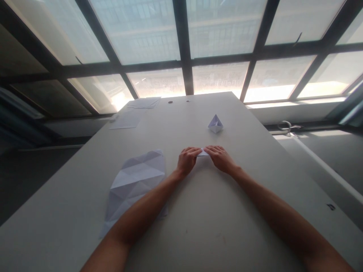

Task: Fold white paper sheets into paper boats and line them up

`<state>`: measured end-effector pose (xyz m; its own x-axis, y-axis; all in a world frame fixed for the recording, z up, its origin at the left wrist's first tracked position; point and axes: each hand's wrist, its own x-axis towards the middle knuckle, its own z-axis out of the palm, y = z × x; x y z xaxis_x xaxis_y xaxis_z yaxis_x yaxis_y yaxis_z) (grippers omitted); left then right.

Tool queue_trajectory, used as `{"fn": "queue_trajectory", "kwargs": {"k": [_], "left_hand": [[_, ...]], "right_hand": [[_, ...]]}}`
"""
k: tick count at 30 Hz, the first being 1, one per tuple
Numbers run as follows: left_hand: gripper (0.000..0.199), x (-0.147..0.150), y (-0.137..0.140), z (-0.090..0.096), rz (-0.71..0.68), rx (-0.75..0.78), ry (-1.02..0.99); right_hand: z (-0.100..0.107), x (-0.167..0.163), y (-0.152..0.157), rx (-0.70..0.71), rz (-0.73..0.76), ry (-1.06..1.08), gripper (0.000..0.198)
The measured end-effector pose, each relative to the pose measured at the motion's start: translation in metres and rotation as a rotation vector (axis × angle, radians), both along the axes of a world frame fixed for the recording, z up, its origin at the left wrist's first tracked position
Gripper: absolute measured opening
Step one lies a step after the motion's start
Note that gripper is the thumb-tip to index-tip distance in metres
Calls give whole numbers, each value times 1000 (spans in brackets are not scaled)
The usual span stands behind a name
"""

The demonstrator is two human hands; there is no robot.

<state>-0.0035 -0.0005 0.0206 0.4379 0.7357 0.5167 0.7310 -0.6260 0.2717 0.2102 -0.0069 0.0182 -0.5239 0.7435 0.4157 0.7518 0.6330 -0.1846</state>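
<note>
Head view: small folded white paper piece, straight near edge showing, pinched at either end by left hand and right hand.

The folded piece and origami boat look like matt white paper, as does the large sheet, roughened by creases. The tabletop appears smooth, faintly satiny; the windowpanes are glass.
</note>
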Motion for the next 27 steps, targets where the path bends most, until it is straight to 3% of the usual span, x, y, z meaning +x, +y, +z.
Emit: {"fn": "queue_trajectory", "kwargs": {"k": [6, 17, 22, 27], "left_hand": [[45, 0, 1, 1, -17, -163, 128], [63, 1, 2, -13, -95, -303, 335], [54, 1, 4, -17, -63, -324, 340], [55, 2, 4, -18, -49, -329, 330]], "right_hand": [[-4, -4, -4, -155, -82, -145, 59], [-12, 3, 0, -251, -122, -174, 59], [-14, 3, -1, -256, -72, -164, 71], [-18, -2, 0, -265, -130, -133, 59]]}}
